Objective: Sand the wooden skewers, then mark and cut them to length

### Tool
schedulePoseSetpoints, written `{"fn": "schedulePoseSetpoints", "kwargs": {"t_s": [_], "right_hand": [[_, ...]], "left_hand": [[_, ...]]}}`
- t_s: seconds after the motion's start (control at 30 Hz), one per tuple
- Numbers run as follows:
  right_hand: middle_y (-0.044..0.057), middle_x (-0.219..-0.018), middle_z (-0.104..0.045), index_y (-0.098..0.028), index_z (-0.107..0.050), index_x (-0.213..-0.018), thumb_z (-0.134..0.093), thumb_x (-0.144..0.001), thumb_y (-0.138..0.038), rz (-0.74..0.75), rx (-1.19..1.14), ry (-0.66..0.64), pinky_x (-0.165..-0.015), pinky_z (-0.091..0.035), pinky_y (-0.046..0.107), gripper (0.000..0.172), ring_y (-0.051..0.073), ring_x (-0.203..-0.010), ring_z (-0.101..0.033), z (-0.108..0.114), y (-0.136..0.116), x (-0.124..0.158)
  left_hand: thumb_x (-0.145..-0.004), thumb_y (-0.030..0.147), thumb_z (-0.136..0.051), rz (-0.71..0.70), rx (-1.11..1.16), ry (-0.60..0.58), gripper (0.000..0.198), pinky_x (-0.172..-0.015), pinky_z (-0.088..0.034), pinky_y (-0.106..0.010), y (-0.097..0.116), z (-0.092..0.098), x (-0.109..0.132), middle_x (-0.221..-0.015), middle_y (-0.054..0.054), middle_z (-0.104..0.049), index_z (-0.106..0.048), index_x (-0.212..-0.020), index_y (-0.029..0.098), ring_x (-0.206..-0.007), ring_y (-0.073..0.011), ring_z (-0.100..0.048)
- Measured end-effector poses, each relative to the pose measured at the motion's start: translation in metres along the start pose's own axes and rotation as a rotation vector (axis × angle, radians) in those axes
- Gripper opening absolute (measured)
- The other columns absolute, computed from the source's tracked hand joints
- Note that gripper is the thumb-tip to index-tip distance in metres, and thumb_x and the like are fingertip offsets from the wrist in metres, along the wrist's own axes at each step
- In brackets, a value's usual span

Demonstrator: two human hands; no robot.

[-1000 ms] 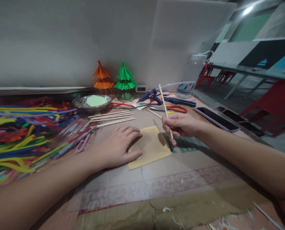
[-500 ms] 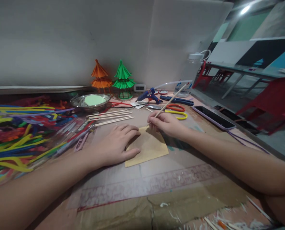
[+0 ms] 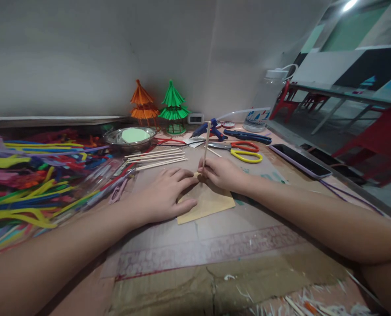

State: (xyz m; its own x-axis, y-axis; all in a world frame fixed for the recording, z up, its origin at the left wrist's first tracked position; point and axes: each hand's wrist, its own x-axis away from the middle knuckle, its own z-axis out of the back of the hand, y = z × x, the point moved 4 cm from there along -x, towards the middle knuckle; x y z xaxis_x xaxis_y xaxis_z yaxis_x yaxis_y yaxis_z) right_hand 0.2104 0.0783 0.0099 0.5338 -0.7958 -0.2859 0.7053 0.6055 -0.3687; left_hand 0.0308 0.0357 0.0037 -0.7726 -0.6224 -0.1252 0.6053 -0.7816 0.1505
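Observation:
A square of yellowish card (image 3: 211, 202) lies flat on the work surface. My left hand (image 3: 169, 193) rests over its left side, fingers stretched out and apart. My right hand (image 3: 223, 173) pinches a thin wooden stick (image 3: 207, 142) near its lower end, and the stick stands almost upright over the card's far part. The fingers hide the stick's bottom tip, so I cannot tell whether it touches the card. Several more wooden sticks (image 3: 159, 158) lie side by side beyond my left hand.
Behind stand an orange paper tree (image 3: 141, 98), a green paper tree (image 3: 173, 105), a metal bowl (image 3: 111, 138), a blue glue gun (image 3: 203, 128) and a water bottle (image 3: 264, 96). Scissors (image 3: 246, 156) and a phone (image 3: 299, 160) lie right. Coloured pipe cleaners (image 3: 27, 193) crowd the left.
The stick in my right hand has gone from slanting up to the right to nearly upright. My left hand stays spread on the card. The whole view has shifted slightly.

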Motion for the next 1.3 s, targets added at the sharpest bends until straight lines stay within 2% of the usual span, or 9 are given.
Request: {"fn": "schedulePoseSetpoints", "kwargs": {"t_s": [0.47, 0.57, 0.63, 0.77, 0.83, 0.93, 1.0, 1.17, 1.3], "right_hand": [[0.003, -0.075, -0.070, -0.020, -0.062, -0.088, -0.053, -0.095, -0.024, 0.007, -0.129, 0.015, -0.070, -0.041, 0.029, 0.012, 0.019, -0.074, -0.062, 0.001, -0.001, 0.003], [0.001, -0.070, -0.068, -0.020, -0.063, -0.084, -0.056, -0.094, -0.026, -0.030, -0.308, 0.031, -0.070, -0.044, 0.029, 0.013, 0.018, -0.071, -0.063, 0.004, -0.003, 0.003], [0.001, -0.070, -0.068, -0.020, -0.063, -0.083, -0.061, -0.092, -0.031, -0.099, -0.528, 0.048, -0.069, -0.046, 0.029, 0.015, 0.017, -0.069, -0.063, 0.007, -0.004, 0.005], [-0.001, -0.067, -0.067, -0.021, -0.059, -0.085, -0.079, -0.082, -0.048, -0.226, -1.054, 0.026, -0.063, -0.049, 0.027, 0.035, 0.014, -0.064, -0.062, 0.004, -0.013, 0.012], [-0.001, -0.069, -0.070, -0.021, -0.058, -0.086, -0.085, -0.077, -0.053, -0.242, -1.208, -0.030, -0.062, -0.050, 0.026, 0.043, 0.014, -0.065, -0.064, -0.001, -0.019, 0.017], [0.000, -0.071, -0.073, -0.021, -0.059, -0.087, -0.087, -0.075, -0.056, -0.276, -1.298, -0.122, -0.058, -0.048, 0.023, 0.047, 0.013, -0.065, -0.065, -0.010, -0.024, 0.023], [0.000, -0.070, -0.073, -0.020, -0.059, -0.088, -0.087, -0.074, -0.056, -0.306, -1.321, -0.123, -0.055, -0.045, 0.022, 0.048, 0.013, -0.064, -0.065, -0.013, -0.022, 0.024], [0.000, -0.068, -0.073, -0.019, -0.062, -0.088, -0.090, -0.073, -0.053, -0.320, -1.354, -0.092, -0.055, -0.046, 0.020, 0.047, 0.011, -0.061, -0.063, -0.013, -0.019, 0.024], [0.000, -0.070, -0.073, -0.019, -0.063, -0.088, -0.087, -0.078, -0.047, -0.300, -1.391, -0.110, -0.058, -0.049, 0.023, 0.038, 0.012, -0.062, -0.063, -0.012, -0.022, 0.024]], "left_hand": [[-0.097, 0.053, -0.054, -0.004, 0.014, 0.008, 0.057, -0.112, -0.040, -0.059, 0.001, 0.000, 0.000, -0.144, -0.016, -0.058, -0.058, -0.143, 0.020, -0.135, -0.0378, -0.049], [-0.096, 0.053, -0.056, -0.002, 0.027, 0.033, 0.056, -0.110, -0.041, -0.059, -0.001, -0.001, 0.000, -0.142, -0.017, -0.060, -0.060, -0.141, 0.019, -0.134, -0.0382, -0.051], [-0.096, 0.052, -0.057, -0.005, 0.080, 0.086, 0.051, -0.109, -0.043, -0.055, -0.004, 0.000, 0.000, -0.137, -0.015, -0.063, -0.063, -0.135, 0.019, -0.130, -0.0352, -0.054], [-0.103, 0.044, -0.052, -0.038, 0.194, 0.257, 0.029, -0.099, -0.045, -0.043, -0.006, 0.005, 0.001, -0.112, -0.007, -0.073, -0.070, -0.108, 0.021, -0.108, -0.0245, -0.063], [-0.104, 0.037, -0.052, -0.065, 0.212, 0.346, 0.025, -0.097, -0.045, -0.040, -0.003, 0.010, 0.003, -0.104, -0.005, -0.073, -0.070, -0.100, 0.021, -0.103, -0.0221, -0.063], [-0.104, 0.028, -0.053, -0.120, 0.230, 0.444, 0.019, -0.095, -0.044, -0.039, 0.004, 0.017, 0.007, -0.099, -0.005, -0.074, -0.069, -0.098, 0.021, -0.100, -0.0208, -0.062], [-0.103, 0.025, -0.055, -0.147, 0.234, 0.481, 0.015, -0.095, -0.044, -0.039, 0.008, 0.020, 0.010, -0.098, -0.004, -0.074, -0.069, -0.098, 0.020, -0.099, -0.0204, -0.062], [-0.100, 0.025, -0.062, -0.147, 0.260, 0.480, 0.009, -0.095, -0.044, -0.038, 0.012, 0.021, 0.013, -0.096, -0.003, -0.074, -0.069, -0.098, 0.021, -0.098, -0.0197, -0.063], [-0.099, 0.025, -0.064, -0.135, 0.281, 0.477, 0.008, -0.095, -0.044, -0.037, 0.011, 0.022, 0.012, -0.095, -0.002, -0.074, -0.070, -0.096, 0.022, -0.097, -0.0193, -0.063]]}}
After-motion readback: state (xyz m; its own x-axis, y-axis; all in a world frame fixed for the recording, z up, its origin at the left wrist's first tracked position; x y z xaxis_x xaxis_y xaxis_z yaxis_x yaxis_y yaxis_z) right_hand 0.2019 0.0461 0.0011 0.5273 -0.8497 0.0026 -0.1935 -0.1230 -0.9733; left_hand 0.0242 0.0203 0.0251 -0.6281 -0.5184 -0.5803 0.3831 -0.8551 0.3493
